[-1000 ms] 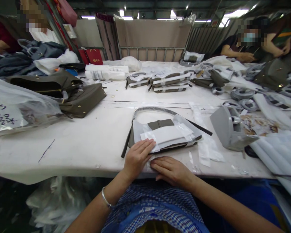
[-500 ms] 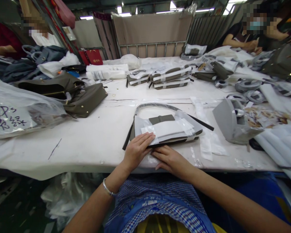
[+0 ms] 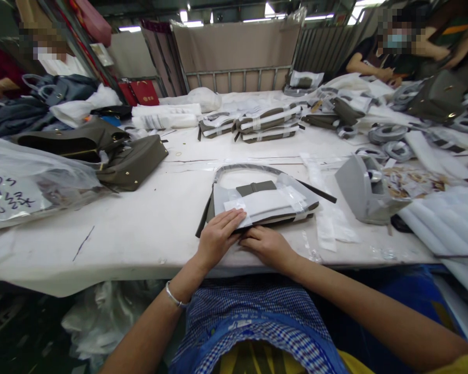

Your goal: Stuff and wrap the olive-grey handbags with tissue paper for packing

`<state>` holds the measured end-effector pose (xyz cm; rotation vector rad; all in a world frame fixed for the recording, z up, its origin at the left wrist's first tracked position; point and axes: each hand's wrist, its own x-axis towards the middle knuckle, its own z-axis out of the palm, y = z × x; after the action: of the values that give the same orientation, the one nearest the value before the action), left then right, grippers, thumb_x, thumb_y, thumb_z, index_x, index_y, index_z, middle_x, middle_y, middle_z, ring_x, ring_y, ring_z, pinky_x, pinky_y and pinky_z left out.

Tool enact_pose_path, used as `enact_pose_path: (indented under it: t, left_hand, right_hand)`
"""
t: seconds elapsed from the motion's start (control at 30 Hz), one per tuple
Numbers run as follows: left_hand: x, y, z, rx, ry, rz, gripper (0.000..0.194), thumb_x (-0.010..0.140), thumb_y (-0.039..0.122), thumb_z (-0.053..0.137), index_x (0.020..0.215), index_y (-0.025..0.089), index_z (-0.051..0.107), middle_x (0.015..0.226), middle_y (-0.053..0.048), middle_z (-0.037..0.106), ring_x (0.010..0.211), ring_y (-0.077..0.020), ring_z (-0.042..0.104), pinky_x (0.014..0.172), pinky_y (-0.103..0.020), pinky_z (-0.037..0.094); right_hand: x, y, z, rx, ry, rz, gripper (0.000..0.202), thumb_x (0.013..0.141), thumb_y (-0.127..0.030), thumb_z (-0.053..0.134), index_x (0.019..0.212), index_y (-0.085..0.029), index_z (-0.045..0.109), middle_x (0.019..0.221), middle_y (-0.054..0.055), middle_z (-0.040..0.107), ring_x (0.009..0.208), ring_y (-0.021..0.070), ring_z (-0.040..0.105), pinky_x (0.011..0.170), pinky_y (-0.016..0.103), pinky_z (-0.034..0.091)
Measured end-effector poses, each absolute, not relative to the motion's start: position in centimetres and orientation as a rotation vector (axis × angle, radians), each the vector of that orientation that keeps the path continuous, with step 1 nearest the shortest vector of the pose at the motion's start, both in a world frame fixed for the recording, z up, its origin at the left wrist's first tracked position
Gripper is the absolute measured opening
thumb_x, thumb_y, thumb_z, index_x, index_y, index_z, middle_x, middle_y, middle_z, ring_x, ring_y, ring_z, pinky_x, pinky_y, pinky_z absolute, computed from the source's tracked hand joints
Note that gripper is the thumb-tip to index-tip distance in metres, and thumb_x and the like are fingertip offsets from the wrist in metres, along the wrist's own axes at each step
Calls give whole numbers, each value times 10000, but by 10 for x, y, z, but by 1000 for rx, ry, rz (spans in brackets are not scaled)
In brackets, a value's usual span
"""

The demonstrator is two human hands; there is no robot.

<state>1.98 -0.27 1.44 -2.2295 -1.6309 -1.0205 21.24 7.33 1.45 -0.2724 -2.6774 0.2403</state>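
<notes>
An olive bag (image 3: 256, 188) lies on the white table, wrapped in white sheets and clear film, its covered strap (image 3: 249, 168) arching behind it. My left hand (image 3: 221, 231) rests on the bag's near left corner, its fingers stretched over the white wrapping (image 3: 267, 204) and its thumb side low at the edge. Against the near edge of the bag is my right hand (image 3: 265, 246), fingers bent towards the underside, with the fingertips partly hidden. Whatever the right fingers pinch there cannot be made out.
A grey tape dispenser (image 3: 354, 189) stands right of the bag, beside white strips (image 3: 327, 228). Olive bags (image 3: 134, 163) and a clear plastic sack (image 3: 35, 182) lie left. Wrapped bags (image 3: 267, 124) are stacked behind. People work at both far corners.
My right hand has drawn in closer to the left one, its fingers more bent under the bag's near edge. The whole view has shifted slightly.
</notes>
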Motion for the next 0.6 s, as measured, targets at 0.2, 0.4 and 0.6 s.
enact_pose_path:
  t: [0.2,0.4,0.6]
  left_hand:
    - [20,-3,16,-2232,-1591,-1041,544,890,189,643,1409,217,485,1359,-78,618,1264,-220,571,1071,-420,504]
    - [20,-1,17,-2225,-1586,-1055,517,903,254,643,1396,211,495,1345,-76,629,1256,-216,578,1065,-417,509]
    - [20,-2,17,-2235,-1583,-1047,522,896,189,639,1397,198,493,1361,-79,616,1265,-213,568,1079,-412,498]
  right_hand:
    - [210,63,22,-408,-2694,39,176,950,-174,479,984,-152,651,922,105,661,860,226,577,777,336,464]
    - [207,65,17,-453,-2640,364,214,856,-54,470,993,-161,596,926,94,654,895,225,602,813,321,509]
    - [207,71,15,-387,-2545,424,314,899,-55,440,1069,-177,674,1029,95,701,942,215,646,847,324,534]
